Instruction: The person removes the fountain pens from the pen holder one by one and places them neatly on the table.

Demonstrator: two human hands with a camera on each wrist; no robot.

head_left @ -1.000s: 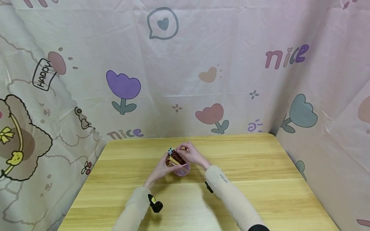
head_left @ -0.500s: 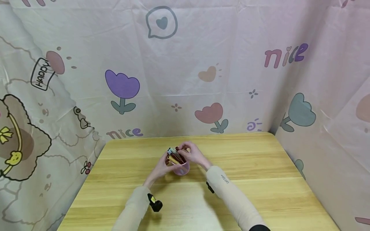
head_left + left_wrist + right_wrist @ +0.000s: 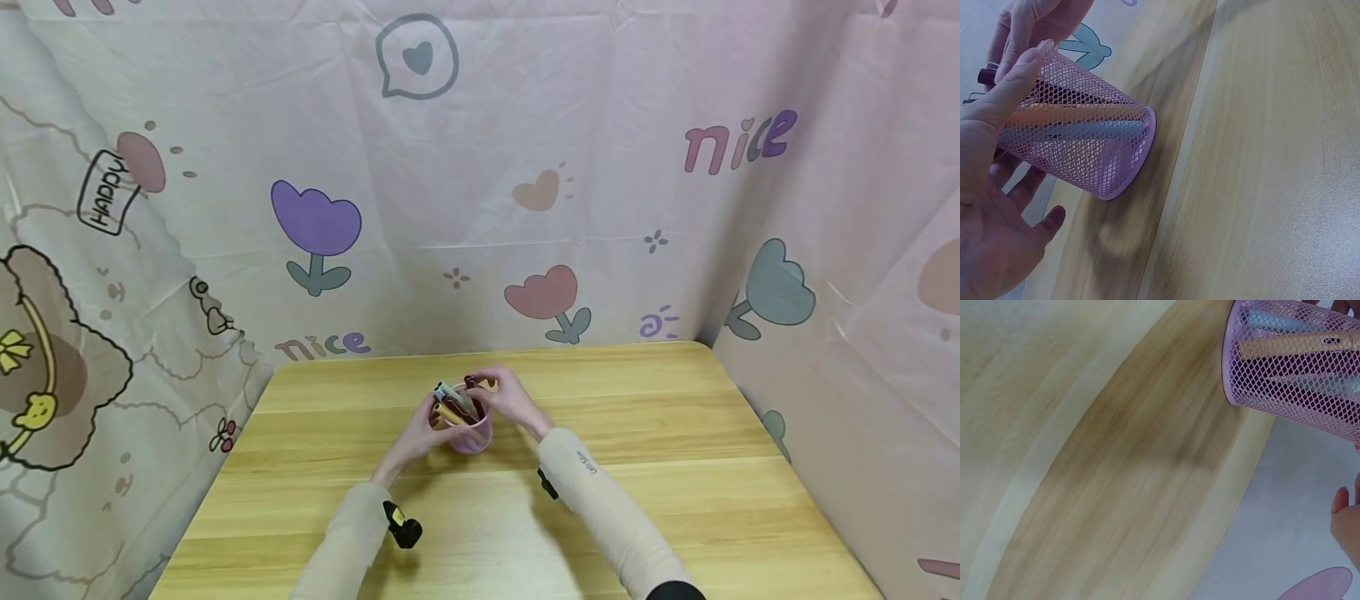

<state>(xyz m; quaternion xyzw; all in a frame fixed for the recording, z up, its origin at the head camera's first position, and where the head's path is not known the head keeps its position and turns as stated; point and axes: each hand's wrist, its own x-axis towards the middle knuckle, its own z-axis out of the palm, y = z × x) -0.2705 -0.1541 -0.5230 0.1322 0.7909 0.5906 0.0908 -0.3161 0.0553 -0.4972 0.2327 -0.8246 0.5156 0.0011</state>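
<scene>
A pink mesh pen holder stands on the table with several pens in it. My left hand holds it near the rim, thumb on the near side and fingers round the far side. Through the mesh show an orange pen and a light blue pen. Pen tops lean out toward the left hand, among them a yellow-orange one. At the rim's right side my right hand pinches a dark red pen by its upper end; its lower part is inside the holder.
The wooden table carries the holder near its far edge. A patterned cloth hangs behind and along both sides. Each sleeve has a black wrist camera strapped on.
My right hand has shifted slightly right with the dark red pen, parting it from the other pens. Pale blue-green pens now show between them. The left hand keeps its place on the holder.
</scene>
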